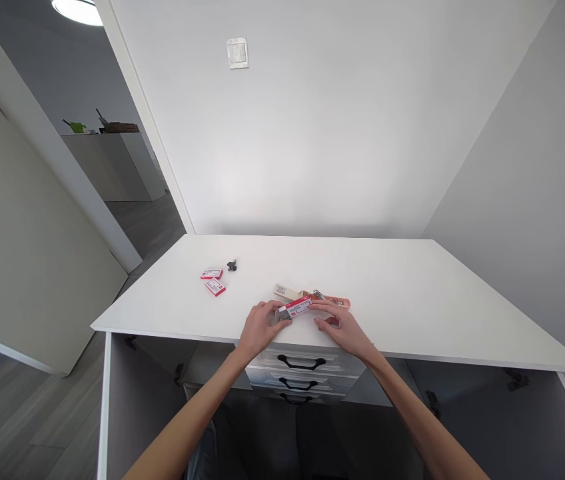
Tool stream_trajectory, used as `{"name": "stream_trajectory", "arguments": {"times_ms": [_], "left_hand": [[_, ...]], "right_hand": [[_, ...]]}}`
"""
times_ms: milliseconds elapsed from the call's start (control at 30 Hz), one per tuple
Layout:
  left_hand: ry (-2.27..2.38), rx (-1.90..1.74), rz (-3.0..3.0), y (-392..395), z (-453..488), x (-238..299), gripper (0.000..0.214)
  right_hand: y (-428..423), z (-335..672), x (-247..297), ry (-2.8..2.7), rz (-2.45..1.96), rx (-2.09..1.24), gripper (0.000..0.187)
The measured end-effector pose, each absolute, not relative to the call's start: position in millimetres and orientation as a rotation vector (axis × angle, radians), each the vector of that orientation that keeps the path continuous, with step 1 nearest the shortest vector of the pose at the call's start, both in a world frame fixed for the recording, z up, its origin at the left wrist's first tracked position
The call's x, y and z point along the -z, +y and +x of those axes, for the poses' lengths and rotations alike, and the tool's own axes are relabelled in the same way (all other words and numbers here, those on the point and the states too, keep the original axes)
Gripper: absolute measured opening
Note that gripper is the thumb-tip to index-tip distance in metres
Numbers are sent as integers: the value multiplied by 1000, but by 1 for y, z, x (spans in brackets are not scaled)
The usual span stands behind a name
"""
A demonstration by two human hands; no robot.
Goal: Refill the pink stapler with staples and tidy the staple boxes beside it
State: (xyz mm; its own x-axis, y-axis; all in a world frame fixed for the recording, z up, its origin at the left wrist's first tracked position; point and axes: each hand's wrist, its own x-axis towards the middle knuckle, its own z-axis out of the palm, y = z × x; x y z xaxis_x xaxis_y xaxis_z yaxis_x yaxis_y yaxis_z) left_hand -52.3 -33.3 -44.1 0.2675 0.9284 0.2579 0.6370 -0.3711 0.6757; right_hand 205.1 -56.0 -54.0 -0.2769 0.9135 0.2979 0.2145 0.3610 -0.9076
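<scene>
A small red-and-white box (298, 307) is held between my two hands above the front part of the white tabletop. My left hand (261, 327) is closed at its left end, where a greyish piece (285, 314) shows between thumb and fingers; what it is I cannot make out. On the right end, the fingers of my right hand (342, 325) are bent around the box, with the thumb below. Just behind it lie a cream-coloured case piece (286, 292) and an orange tray (344, 302) with small metallic items, partly hidden by the box and my right hand.
Two more red-and-white boxes, one flat (211, 274) and one angled (215, 287), lie to the left. Near them is a small black object (232, 265). Below the tabletop (392, 267) are drawers with black handles (301, 363). A wall stands behind.
</scene>
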Motion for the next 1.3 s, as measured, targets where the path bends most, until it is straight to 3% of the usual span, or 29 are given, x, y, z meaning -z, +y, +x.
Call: {"name": "stream_trajectory", "arguments": {"times_ms": [267, 900, 1300], "left_hand": [[1394, -858, 2112, -36, -53, 40, 52], [1246, -887, 1960, -38, -53, 28, 29], [1200, -897, 1883, -39, -51, 25, 25]], "right_hand": [[-54, 206, 58, -1655, -1011, -1018, 34], [-56, 214, 51, -1593, -927, -1138, 32], [-58, 214, 47, -1614, -853, -1264, 45]]}}
